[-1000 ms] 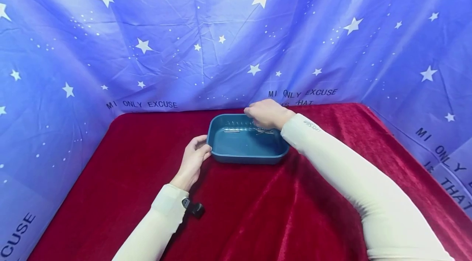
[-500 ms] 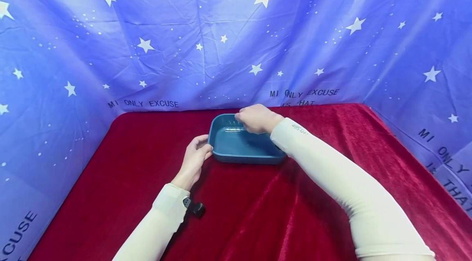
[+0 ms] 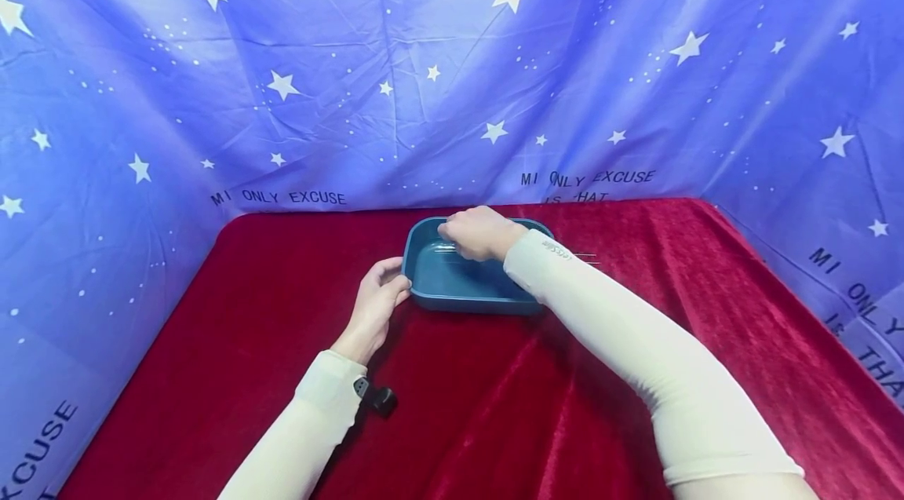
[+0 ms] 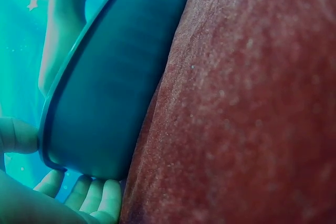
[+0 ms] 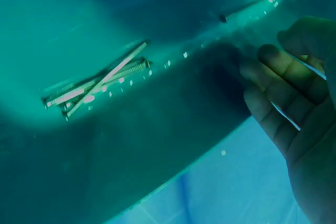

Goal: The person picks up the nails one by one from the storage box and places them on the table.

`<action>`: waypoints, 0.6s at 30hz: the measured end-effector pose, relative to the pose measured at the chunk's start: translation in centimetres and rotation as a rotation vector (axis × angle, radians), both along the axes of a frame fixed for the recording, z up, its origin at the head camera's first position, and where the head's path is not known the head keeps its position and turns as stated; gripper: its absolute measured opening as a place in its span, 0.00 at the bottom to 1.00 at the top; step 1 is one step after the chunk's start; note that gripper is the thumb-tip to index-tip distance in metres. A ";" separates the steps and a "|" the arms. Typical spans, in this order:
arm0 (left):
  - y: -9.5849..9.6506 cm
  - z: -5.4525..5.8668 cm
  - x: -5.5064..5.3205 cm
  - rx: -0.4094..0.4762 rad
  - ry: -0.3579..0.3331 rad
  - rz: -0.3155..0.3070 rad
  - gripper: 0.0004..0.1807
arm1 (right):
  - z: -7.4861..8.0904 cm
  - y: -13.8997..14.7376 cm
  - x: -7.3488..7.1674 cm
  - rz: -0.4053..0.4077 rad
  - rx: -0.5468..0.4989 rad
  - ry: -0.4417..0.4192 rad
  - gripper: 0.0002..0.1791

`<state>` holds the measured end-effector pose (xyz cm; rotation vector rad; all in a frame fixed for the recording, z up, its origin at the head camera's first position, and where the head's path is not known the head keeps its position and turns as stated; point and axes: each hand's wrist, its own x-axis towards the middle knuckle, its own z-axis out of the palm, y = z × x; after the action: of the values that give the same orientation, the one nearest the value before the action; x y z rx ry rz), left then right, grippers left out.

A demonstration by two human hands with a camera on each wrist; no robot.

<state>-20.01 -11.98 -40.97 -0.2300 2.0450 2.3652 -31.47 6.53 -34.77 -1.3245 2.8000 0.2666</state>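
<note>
A dark teal plastic container (image 3: 487, 302) stands on the red cloth. My left hand (image 3: 374, 302) grips its left end, thumb at the rim and fingers against the outer wall. Over the far side of the container, my right hand (image 3: 480, 233) has its fingers bent downward and a gap between the fingertips and the nails. On the container's floor lies a crossed group of several nails (image 5: 100, 85), seen in the right wrist view. A single dark nail (image 5: 244, 10) lies apart, nearest the right fingertips. The right forearm hides part of the container in the head view.
Two thin pale nail-like pieces (image 3: 588, 258) lie on the red cloth (image 3: 452, 398) just right of the container, beside the right sleeve. A blue star-printed curtain (image 3: 395, 76) hangs behind and along both sides. A black wrist device (image 3: 381, 400) hangs at the left cuff.
My right hand has moved left along the container's far side and slightly nearer. The thin pieces on the cloth at the right now show past the sleeve. The left hand keeps its grip.
</note>
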 end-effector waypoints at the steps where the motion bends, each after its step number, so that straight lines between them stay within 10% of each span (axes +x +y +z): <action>1: 0.0 0.0 0.0 -0.003 0.001 0.000 0.26 | -0.2 -0.1 0.0 0.000 0.003 -0.003 0.06; 18: -0.1 0.2 0.1 0.002 0.001 -0.017 0.26 | -1.8 -1.5 -0.1 -0.057 0.085 -0.048 0.16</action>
<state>-19.91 -12.04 -40.80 -0.2111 2.0361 2.3584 -31.55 5.02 -36.52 -1.2156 2.7481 0.3423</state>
